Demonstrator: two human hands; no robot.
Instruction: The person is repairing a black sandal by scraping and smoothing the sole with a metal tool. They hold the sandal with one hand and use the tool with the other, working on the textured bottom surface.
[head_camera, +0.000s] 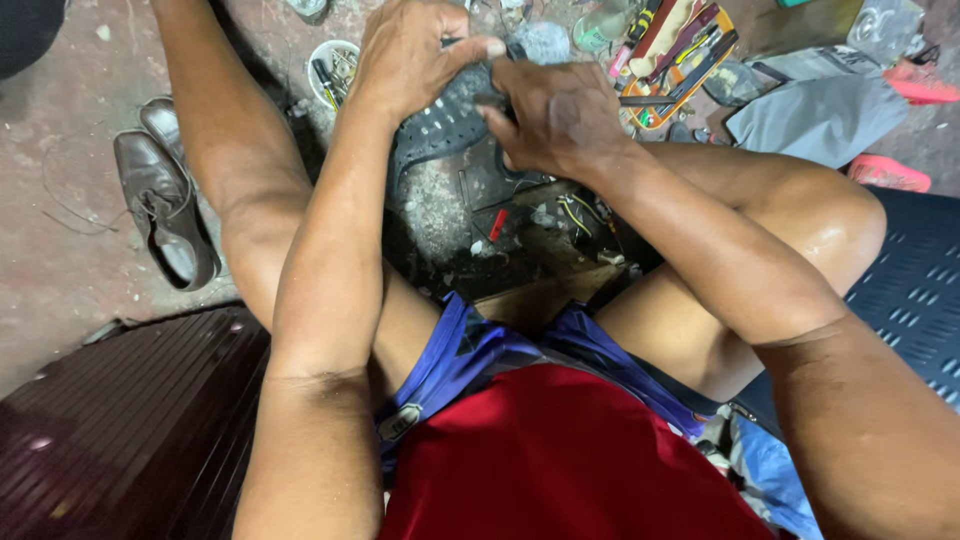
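Head cam: my left hand (410, 55) and right hand (560, 115) both pinch a black perforated shoe sole (445, 120), brown leather shoes (165, 195) off left.

Worn on the head, looking steeply down over a red shirt (560, 460) and bent knees to the stained floor (60, 200). Close in: forearms fill the middle, with the left hand (410, 55) and right hand (560, 115) near the top edge. Only one view, nothing shared. Brown shoes (160, 195) at left, a tool tray (680, 55) at top right.
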